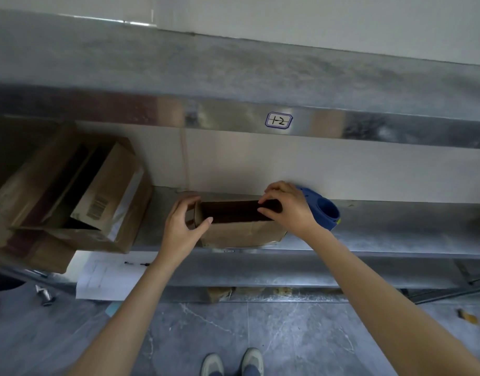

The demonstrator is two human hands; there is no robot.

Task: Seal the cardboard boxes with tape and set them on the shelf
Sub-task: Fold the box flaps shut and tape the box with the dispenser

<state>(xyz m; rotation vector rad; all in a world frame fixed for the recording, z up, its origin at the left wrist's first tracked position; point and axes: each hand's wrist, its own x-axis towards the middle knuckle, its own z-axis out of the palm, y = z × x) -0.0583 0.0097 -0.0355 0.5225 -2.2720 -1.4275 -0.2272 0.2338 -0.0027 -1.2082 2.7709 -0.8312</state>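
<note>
A long metal shelf (369,240) runs along the wall. On its left side sit big brown boxes (51,185) with open tops, and one has a barcode (97,207) too blurry to read. A small brown box (241,234) stands in the middle of the shelf, its top open. A white paper (106,278) lies lower down. A blue tape holder (327,210) sits just behind the right hand (290,207), whose fingers pinch the small box's right end. The left hand (183,229) curls around its left end. A sticker (278,121) on the rail above says "1-2".
</note>
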